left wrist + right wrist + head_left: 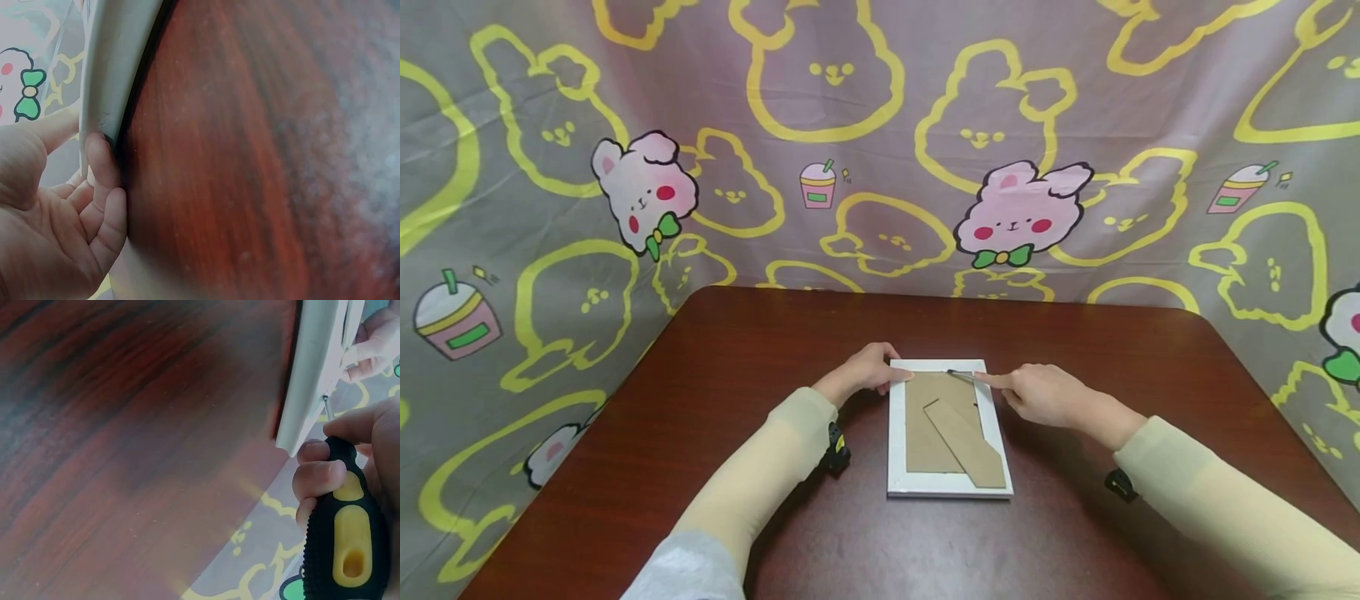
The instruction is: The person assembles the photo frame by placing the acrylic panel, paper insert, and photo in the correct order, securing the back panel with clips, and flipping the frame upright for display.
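Note:
A white picture frame (897, 437) lies back side up on the table, with a brown backing board (919, 437) and a slanting stand leg (962, 440) facing up. My left hand (871, 368) grips its far left corner, thumb over the border and fingers against the outer edge (105, 94). From the right, my right hand (1048, 396) holds a screwdriver with a black and yellow handle (350, 531), the index finger stretched along its shaft. The screwdriver's metal shaft (962, 374) reaches over the border, its tip at the top edge of the backing board.
A dark red-brown wooden table (700, 467) carries the frame near its middle. Behind and at both sides hangs a grey curtain (895, 175) printed with yellow outlines and cartoon rabbits. A small dark tab (975, 405) shows at the backing's right edge.

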A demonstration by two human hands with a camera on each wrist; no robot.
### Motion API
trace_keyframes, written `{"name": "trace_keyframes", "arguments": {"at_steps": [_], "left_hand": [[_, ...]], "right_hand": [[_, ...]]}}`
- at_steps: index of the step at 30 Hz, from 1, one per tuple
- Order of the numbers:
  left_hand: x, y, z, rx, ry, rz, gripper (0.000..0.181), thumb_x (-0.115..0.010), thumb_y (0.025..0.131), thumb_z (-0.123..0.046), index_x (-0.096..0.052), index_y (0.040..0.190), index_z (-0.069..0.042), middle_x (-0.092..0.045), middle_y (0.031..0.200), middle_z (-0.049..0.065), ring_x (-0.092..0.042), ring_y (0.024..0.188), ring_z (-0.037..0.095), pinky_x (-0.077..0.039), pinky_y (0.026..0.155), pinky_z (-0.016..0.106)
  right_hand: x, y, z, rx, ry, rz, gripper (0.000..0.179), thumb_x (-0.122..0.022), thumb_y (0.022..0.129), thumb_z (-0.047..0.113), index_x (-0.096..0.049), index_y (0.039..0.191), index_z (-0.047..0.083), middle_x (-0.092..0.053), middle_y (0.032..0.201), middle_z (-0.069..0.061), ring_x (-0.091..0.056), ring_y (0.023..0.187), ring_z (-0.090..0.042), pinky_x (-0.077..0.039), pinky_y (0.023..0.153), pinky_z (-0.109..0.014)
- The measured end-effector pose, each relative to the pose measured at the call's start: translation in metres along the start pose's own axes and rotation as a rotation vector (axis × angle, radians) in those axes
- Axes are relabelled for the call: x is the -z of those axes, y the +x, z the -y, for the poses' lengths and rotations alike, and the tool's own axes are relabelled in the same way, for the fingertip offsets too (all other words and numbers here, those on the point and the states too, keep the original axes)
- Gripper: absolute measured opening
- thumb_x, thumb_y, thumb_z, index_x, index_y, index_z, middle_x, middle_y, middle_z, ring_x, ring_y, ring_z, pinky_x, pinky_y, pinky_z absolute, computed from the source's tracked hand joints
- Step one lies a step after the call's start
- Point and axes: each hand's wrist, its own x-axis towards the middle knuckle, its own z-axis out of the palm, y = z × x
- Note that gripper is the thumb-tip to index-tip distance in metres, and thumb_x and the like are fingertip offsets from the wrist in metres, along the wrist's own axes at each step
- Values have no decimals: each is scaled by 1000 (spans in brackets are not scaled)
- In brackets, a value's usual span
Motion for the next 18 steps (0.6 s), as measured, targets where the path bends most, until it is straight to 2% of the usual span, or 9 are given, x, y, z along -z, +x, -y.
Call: {"name": "trace_keyframes", "arguments": {"at_steps": [6, 18], "left_hand": [[0, -1, 0, -7, -1, 1, 34, -75, 87, -32, -58, 106, -8, -59, 71, 7, -57, 58, 17, -45, 55, 28], [0, 0, 0, -7, -14, 2, 33, -75, 87, -30, -58, 105, -8, -58, 70, 7, -56, 56, 16, -45, 53, 27]], "right_hand": [[-5, -2, 0, 53, -95, -58, 47, -64, 87, 1, -61, 132, 13, -29, 49, 9, -22, 46, -6, -25, 43, -23], [-13, -5, 4, 92, -265, -116, 50, -63, 85, 0, -61, 133, 14, -31, 55, 5, -20, 45, -10, -24, 42, -25]]}}
